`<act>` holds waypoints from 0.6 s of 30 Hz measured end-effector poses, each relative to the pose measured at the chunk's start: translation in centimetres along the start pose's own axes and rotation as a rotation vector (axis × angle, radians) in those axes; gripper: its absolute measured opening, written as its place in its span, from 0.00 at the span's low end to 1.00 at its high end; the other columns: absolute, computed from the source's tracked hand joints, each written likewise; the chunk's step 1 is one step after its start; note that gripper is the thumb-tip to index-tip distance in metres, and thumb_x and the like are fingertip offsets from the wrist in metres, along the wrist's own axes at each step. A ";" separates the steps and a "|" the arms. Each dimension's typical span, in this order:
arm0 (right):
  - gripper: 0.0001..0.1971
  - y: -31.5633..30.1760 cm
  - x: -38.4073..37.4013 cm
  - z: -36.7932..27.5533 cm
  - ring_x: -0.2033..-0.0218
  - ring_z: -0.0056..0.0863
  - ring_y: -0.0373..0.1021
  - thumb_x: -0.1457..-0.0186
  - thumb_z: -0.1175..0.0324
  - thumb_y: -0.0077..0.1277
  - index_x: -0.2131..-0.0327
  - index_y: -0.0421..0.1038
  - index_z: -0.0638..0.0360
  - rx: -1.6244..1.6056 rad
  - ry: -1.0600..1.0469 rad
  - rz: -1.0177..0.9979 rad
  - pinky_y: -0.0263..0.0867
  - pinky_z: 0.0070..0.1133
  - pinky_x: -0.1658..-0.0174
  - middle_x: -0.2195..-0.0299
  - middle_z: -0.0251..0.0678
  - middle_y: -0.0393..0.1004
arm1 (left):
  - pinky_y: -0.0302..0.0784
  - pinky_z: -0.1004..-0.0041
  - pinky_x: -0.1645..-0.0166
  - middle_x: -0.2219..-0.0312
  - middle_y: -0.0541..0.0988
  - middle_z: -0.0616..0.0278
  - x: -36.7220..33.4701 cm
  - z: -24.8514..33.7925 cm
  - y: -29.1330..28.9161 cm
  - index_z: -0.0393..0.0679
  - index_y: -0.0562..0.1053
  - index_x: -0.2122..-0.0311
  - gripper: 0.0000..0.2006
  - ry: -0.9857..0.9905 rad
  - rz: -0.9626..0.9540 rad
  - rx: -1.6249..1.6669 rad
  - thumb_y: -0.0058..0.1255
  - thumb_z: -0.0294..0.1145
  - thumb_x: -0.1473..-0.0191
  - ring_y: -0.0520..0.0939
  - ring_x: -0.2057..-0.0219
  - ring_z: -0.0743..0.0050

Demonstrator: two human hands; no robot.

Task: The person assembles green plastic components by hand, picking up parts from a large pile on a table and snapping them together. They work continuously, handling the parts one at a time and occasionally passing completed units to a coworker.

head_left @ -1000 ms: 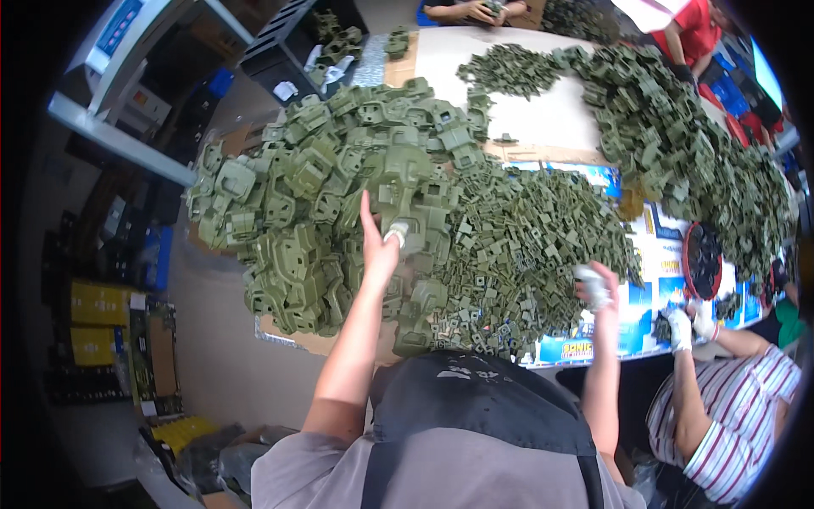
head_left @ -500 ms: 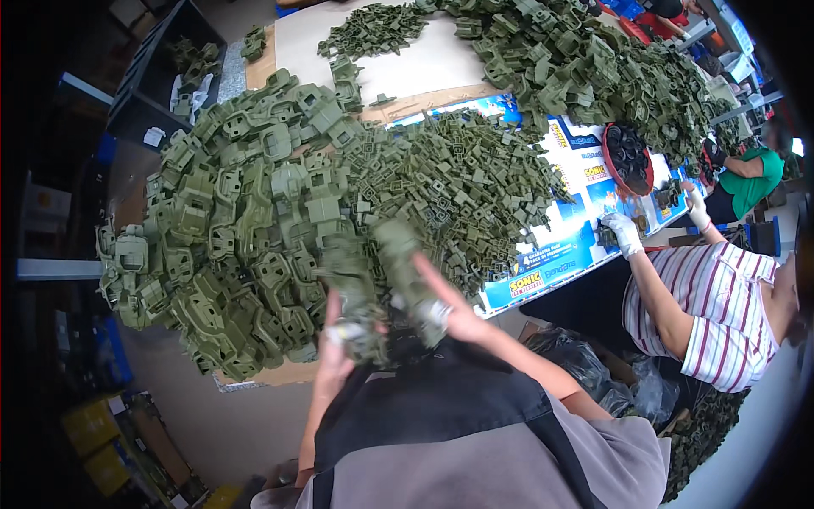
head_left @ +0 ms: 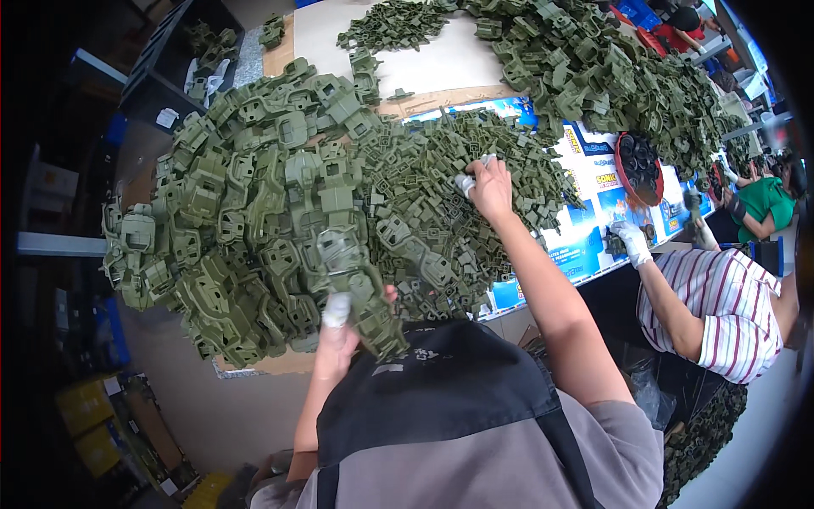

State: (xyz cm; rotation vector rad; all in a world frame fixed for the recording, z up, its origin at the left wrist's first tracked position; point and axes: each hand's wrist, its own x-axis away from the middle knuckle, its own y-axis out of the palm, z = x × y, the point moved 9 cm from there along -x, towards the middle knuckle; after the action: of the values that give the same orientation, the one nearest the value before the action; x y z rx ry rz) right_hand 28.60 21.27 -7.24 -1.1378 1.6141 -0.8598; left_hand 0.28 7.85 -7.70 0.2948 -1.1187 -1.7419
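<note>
In my left hand (head_left: 336, 332), closed round its edge, is a long olive-green plastic vehicle body (head_left: 363, 297), tilted above the table's near edge. White wrapping covers some of my fingertips. My right hand (head_left: 492, 193) reaches forward over the heap of small green plastic parts (head_left: 458, 144), fingers apart and tips touching the heap; no part shows clearly in them. A second green vehicle body (head_left: 414, 249) lies on the near side of that heap, between my hands. To the left, many similar bodies (head_left: 229, 204) are stacked in a broad pile.
A larger mound of green parts (head_left: 568, 68) covers the far right. A red basket of dark pieces (head_left: 639, 168) stands before a co-worker in a striped shirt (head_left: 721, 305), whose gloved hand (head_left: 632, 242) handles parts. A black crate (head_left: 174, 64) is at far left.
My right hand has let go of one vehicle body, now lying on the small parts, and has moved forward onto the heap. My left hand still holds the other body.
</note>
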 end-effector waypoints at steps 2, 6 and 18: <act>0.10 2.5 -0.5 0.6 0.64 0.41 0.66 0.61 0.72 0.55 0.71 0.70 0.56 0.073 -0.062 -0.057 0.63 0.33 0.60 0.71 0.43 0.69 | 0.73 0.58 0.52 0.57 0.72 0.44 -0.6 0.6 -0.6 0.36 0.61 0.48 0.28 0.013 0.133 -0.243 0.38 0.51 0.43 0.76 0.57 0.54; 0.16 4.3 -0.7 0.6 0.66 0.42 0.70 0.63 0.77 0.51 0.65 0.62 0.54 -0.007 -0.116 -0.157 0.65 0.33 0.61 0.70 0.43 0.71 | 0.72 0.66 0.51 0.53 0.70 0.49 -1.2 -0.4 -2.2 0.39 0.51 0.42 0.31 -0.174 -0.029 0.110 0.41 0.49 0.44 0.76 0.55 0.61; 0.11 -8.7 6.8 -10.3 0.64 0.24 0.73 0.54 0.77 0.48 0.64 0.73 0.57 -1.039 -0.010 -0.595 0.67 0.20 0.61 0.66 0.34 0.75 | 0.65 0.75 0.49 0.55 0.71 0.59 -1.9 1.2 -0.6 0.39 0.61 0.46 0.32 -0.176 0.077 -0.386 0.58 0.39 0.55 0.72 0.54 0.75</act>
State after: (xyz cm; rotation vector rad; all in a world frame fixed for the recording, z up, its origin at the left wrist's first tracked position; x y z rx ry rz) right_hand 20.42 12.30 1.73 -2.4162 1.7600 -0.2955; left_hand 0.04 10.11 -8.10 -0.1389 -0.8775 -1.8965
